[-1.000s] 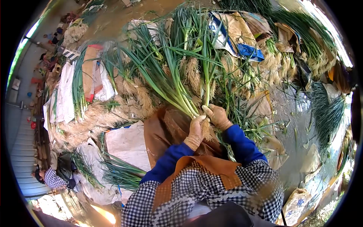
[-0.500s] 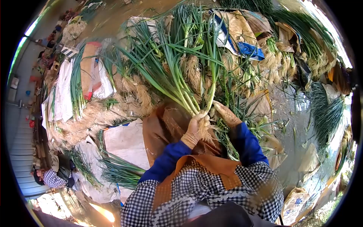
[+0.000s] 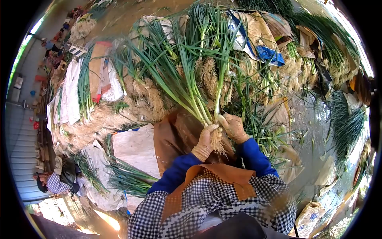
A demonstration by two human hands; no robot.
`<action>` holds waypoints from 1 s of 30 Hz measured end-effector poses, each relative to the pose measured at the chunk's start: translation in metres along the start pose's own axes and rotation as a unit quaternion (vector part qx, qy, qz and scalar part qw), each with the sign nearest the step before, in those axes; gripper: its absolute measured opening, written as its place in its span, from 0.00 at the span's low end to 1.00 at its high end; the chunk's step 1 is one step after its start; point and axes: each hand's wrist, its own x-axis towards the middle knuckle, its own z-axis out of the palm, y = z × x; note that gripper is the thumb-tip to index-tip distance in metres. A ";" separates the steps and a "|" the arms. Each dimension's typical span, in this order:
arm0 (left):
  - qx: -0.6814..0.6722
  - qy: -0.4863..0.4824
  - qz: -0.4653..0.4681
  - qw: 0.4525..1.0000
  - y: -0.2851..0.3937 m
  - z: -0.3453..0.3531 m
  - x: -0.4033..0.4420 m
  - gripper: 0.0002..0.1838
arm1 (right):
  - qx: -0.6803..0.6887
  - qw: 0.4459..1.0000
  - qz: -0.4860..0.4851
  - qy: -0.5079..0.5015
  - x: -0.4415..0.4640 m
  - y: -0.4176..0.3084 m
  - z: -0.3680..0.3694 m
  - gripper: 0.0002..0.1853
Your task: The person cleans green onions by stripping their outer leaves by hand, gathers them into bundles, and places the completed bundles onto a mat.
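Observation:
Gloved, my left hand (image 3: pixel 205 142) is closed round the lower stems of a bunch of green onions (image 3: pixel 195 101), just above the pale roots (image 3: pixel 217 140). The long leaves fan out up and to the left. My right hand (image 3: pixel 234 127) is closed at the base of the bunch's rightmost stalk, with its thumb and fingers pressed together beside my left hand. A brown apron (image 3: pixel 175 133) lies under the bunch across my lap.
Onion bundles with tangled roots (image 3: pixel 209 75) lie beyond my hands. Sacking (image 3: pixel 258 30) covers some at the upper right. A pale sheet (image 3: pixel 135 149) and more onions (image 3: pixel 129 177) lie at left. Wet floor (image 3: pixel 308 135) shows at right. A person (image 3: pixel 57 183) is at the far lower left.
Half a second ago my right hand was slightly apart from the bunch with its fingers extended; now it has closed on the right stalk. My left hand has kept its hold.

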 end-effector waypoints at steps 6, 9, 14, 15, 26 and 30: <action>-0.053 -0.110 -0.020 0.992 0.004 -0.017 0.013 0.06 | 0.265 0.876 0.327 -0.237 -0.013 0.015 -0.080 0.17; -0.052 -0.105 -0.036 0.992 0.004 -0.016 0.015 0.05 | 0.336 0.908 0.231 -0.093 -0.007 0.041 -0.028 0.22; -0.098 -0.161 -0.078 0.979 0.009 -0.015 0.009 0.05 | 0.590 0.754 0.263 -0.118 0.040 0.021 0.028 0.18; -0.090 -0.144 -0.061 0.984 0.008 -0.015 0.008 0.05 | 0.570 0.758 0.307 -0.074 0.041 0.015 0.034 0.16; 0.087 0.064 0.060 0.992 -0.005 -0.002 0.013 0.07 | 0.487 0.804 0.315 -0.131 0.023 -0.007 -0.084 0.16; 0.133 0.072 0.095 0.984 -0.012 0.003 0.013 0.07 | 0.297 0.890 0.347 0.014 0.068 0.053 -0.029 0.25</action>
